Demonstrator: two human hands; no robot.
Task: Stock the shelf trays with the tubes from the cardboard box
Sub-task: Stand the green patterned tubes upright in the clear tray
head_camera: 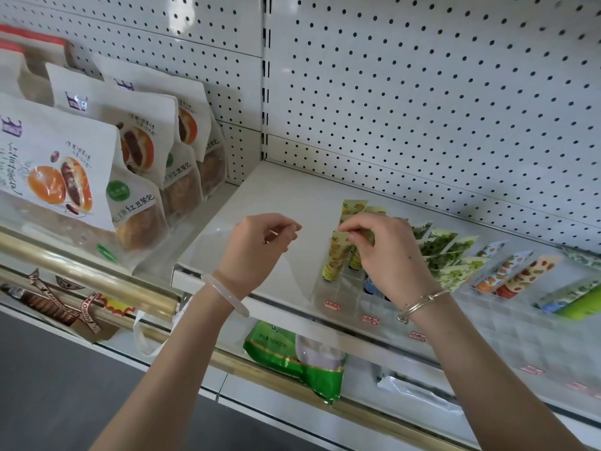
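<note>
A clear plastic shelf tray (338, 292) sits at the front of the white shelf (279, 196) and holds yellow patterned tubes (336, 255) standing cap-down. My right hand (387, 255) reaches over the tray and pinches the flat top of one yellow tube (361, 234) in the second row. My left hand (260, 245) hovers just left of the tray with loosely curled fingers and holds nothing. More tubes with green leaf (448, 252) and orange fruit prints (517, 271) fill trays to the right. The cardboard box is out of view.
Bread bags (81, 177) stand on the shelf section to the left. A white pegboard (422, 92) backs the shelf. Below, a green bag (292, 356) lies on the lower shelf behind a gold rail (97, 281). Red price tags (369, 319) line the shelf edge.
</note>
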